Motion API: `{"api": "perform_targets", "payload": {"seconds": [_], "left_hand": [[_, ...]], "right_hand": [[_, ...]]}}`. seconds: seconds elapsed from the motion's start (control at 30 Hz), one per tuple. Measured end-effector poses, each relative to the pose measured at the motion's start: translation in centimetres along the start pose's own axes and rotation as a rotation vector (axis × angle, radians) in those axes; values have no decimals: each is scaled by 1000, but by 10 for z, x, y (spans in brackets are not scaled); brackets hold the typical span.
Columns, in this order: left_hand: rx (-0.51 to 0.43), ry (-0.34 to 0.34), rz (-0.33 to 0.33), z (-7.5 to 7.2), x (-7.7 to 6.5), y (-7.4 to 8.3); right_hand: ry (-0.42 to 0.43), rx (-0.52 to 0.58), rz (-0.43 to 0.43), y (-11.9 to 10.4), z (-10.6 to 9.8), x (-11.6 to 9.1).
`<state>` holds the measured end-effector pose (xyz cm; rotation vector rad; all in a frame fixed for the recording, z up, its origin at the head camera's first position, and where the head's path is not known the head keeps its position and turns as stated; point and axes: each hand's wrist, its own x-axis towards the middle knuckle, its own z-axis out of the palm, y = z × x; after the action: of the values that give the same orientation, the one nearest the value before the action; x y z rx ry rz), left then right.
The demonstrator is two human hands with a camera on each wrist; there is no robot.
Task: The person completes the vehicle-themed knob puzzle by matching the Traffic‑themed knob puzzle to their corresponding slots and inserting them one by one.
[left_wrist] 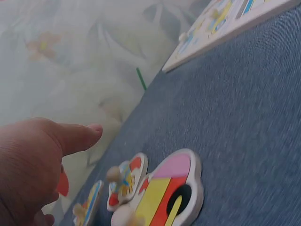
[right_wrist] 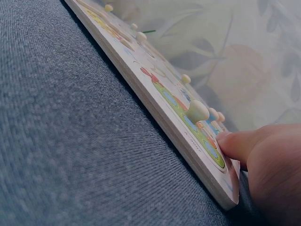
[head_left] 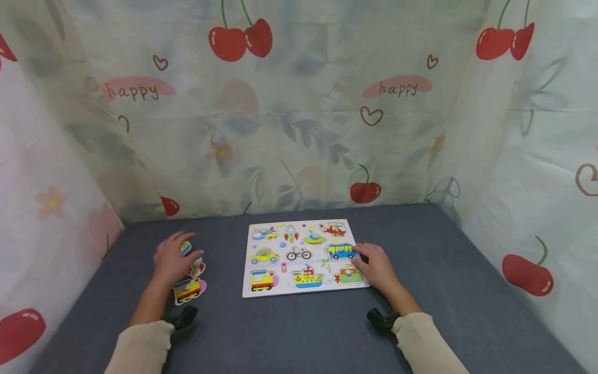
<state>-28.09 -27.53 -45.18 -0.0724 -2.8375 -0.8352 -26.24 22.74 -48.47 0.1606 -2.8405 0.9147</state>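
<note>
A wooden knob puzzle board point(head_left: 286, 289) with vehicle pictures lies on the table. My right hand point(head_left: 379, 266) rests at its right edge, fingers near the blue bus piece point(head_left: 340, 251); the thumb point(right_wrist: 230, 143) is beside the green submarine piece point(right_wrist: 207, 143) and its knob. To the board's left, my left hand point(head_left: 174, 259) is above loose knobbed pieces, fingers loosely bent and thumb stretched out. Nearest me lies a train piece point(head_left: 188, 291). Beyond it are a red-and-white piece point(left_wrist: 137, 165) and a blue-and-yellow piece point(left_wrist: 94, 200), partly hidden by the hand in the head view.
Dark grey cloth covers the table point(head_left: 289, 337). A patterned curtain point(head_left: 299, 156) with cherries and hearts hangs behind and at both sides. Black straps with camera mounts point(head_left: 186, 317) sit on both wrists.
</note>
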Motion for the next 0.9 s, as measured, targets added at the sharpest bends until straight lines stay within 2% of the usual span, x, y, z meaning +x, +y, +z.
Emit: {"api": "perform_targets", "payload": {"seconds": [0.2, 0.33, 0.67, 0.9], "left_hand": [[-3, -22, -80, 0, 1, -18], [-20, -10, -140, 0, 1, -28], [-97, 122, -226, 3, 4, -41], [-79, 172, -262, 6, 5, -41]], "right_hand": [[-4, 14, 4, 0, 1, 0], [-4, 12, 5, 0, 1, 0], [10, -12, -5, 0, 1, 0], [10, -2, -5, 0, 1, -1]]}}
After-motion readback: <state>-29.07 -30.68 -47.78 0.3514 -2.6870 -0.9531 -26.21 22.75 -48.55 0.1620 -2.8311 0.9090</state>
